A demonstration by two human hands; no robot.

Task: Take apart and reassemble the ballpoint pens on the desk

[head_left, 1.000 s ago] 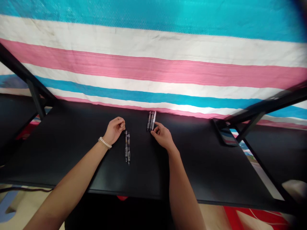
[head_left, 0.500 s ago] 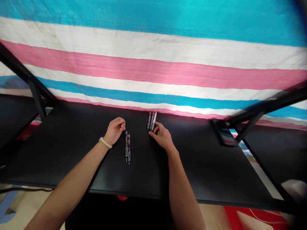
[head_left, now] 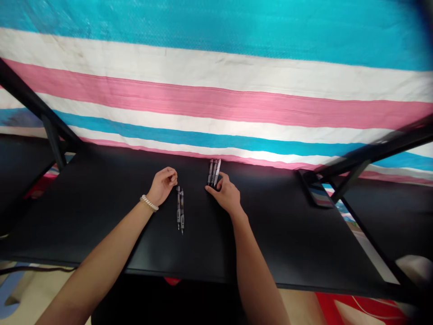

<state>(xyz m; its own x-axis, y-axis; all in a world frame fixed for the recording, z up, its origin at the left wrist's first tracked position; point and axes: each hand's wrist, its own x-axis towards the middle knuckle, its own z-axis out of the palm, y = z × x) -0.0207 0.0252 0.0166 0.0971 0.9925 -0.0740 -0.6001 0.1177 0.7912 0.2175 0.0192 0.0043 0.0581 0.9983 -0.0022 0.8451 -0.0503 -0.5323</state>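
Observation:
Three pens (head_left: 214,172) lie side by side near the back of the black table (head_left: 101,212), the rightmost one whiter than the others. My right hand (head_left: 228,193) is at their near end, thumb stretched to the left below the tips and fingers by the right side; the fingers are apart. Two more pens (head_left: 180,211), dark with grey grips, lie together closer to the front edge, tips toward me. Just left of their upper ends, my left hand (head_left: 164,183) rests with curled fingers, wearing a pale coiled band at the wrist. Whether it holds anything is hidden.
A dark phone (head_left: 316,188) lies at the right side of the table by a black metal brace (head_left: 352,180). Another brace (head_left: 52,140) stands at the left. A striped blue, white and pink sheet (head_left: 216,104) hangs along the back edge.
My right hand has shifted slightly to the left, its thumb now reaching further across below the three pens. My left hand has stayed nearly still.

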